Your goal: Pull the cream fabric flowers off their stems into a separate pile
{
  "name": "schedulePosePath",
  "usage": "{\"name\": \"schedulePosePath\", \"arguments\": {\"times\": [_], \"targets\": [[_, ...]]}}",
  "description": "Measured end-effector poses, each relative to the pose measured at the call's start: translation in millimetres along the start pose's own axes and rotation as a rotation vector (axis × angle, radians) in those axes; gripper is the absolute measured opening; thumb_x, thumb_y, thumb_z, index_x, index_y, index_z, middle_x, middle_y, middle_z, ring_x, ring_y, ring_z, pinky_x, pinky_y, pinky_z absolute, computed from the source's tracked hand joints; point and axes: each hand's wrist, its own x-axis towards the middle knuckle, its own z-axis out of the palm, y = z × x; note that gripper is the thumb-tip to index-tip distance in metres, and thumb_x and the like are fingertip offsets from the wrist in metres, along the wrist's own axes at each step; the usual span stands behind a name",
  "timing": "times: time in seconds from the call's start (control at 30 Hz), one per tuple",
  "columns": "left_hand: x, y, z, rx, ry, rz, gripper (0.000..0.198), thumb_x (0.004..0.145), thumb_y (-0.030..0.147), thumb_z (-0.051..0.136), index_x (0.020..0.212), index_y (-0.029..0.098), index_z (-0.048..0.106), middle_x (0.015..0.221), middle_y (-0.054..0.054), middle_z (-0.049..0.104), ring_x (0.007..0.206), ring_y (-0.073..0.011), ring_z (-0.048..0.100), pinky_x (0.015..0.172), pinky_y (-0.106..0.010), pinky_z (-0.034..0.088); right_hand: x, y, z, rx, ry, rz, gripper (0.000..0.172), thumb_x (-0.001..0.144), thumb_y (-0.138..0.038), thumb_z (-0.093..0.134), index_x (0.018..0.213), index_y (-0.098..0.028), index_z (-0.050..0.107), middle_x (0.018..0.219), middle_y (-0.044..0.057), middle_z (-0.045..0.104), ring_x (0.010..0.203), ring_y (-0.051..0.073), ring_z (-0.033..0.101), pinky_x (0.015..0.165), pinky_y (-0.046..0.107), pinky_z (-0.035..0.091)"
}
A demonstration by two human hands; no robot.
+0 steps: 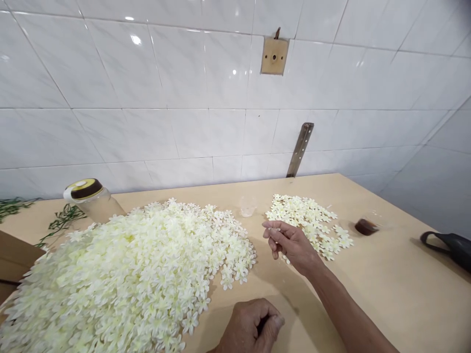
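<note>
Flowers, white and cloth-like, lie in two lots in the head view. A big heap (140,264) covers the near left of the desk (386,294), and a small flat spread (309,220) lies farther off to the right, kept well apart, likely so the lots do not mix.

Your right hand (290,245) hovers between them, just beside the near edge of the small spread. Its fingers are drawn towards the thumb as if pinching, but you cannot tell whether a flower sits in them. Your left hand (253,326) rests clenched on the near desk edge, just right of the heap, with nothing showing in it.

A small clear cup (248,206) stands between the lots, within easy reach. A dark-lidded jar (91,196) lies tilted behind the heap, with green stems (62,220) at the far left.
</note>
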Motion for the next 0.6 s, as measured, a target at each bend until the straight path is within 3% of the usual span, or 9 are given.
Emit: {"name": "schedulePosePath", "arguments": {"times": [0.13,0.37,0.5,0.6], "targets": [[0.5,-4.1,1.1,0.005,0.006,0.028,0.023,0.086,0.029,0.057,0.072,0.013,0.065,0.057,0.001,0.051,0.050,-0.0081,0.037,0.048,-0.021,0.027,-0.9,-1.6,0.6,-0.053,-0.016,0.036,0.033,0.089,-0.048,0.062,0.092,-0.016,0.065,0.070,-0.001,0.056,0.045,0.006,0.044,0.034,0.018,0.041],[1.3,-13.0,2.2,0.015,0.009,0.034,0.024,0.086,0.031,0.057,0.074,0.013,0.067,0.058,0.000,0.053,0.049,-0.0081,0.036,0.047,-0.021,0.025,-3.7,5.1,2.8,-0.176,-0.002,0.136,0.044,0.093,-0.059,0.046,0.084,-0.017,0.058,0.056,-0.003,0.056,0.032,0.008,0.043,0.026,0.019,0.036],[1.3,-12.8,-0.7,0.014,0.004,0.015,0.026,0.087,0.032,0.054,0.075,0.013,0.066,0.060,-0.001,0.052,0.051,-0.0087,0.036,0.048,-0.021,0.025,-2.7,8.2,7.3,-0.236,-0.034,0.131,0.039,0.092,-0.053,0.052,0.079,-0.017,0.056,0.058,-0.002,0.059,0.039,0.009,0.051,0.036,0.020,0.044],[2.0,-10.9,-3.4,0.010,-0.046,-0.007,0.028,0.089,0.033,0.051,0.076,0.013,0.064,0.061,0.000,0.050,0.052,-0.0088,0.034,0.048,-0.021,0.025,-2.4,10.3,8.4,-0.220,-0.037,0.172,0.031,0.091,-0.050,0.054,0.093,-0.018,0.056,0.064,-0.002,0.063,0.045,0.011,0.059,0.044,0.023,0.050]]}}
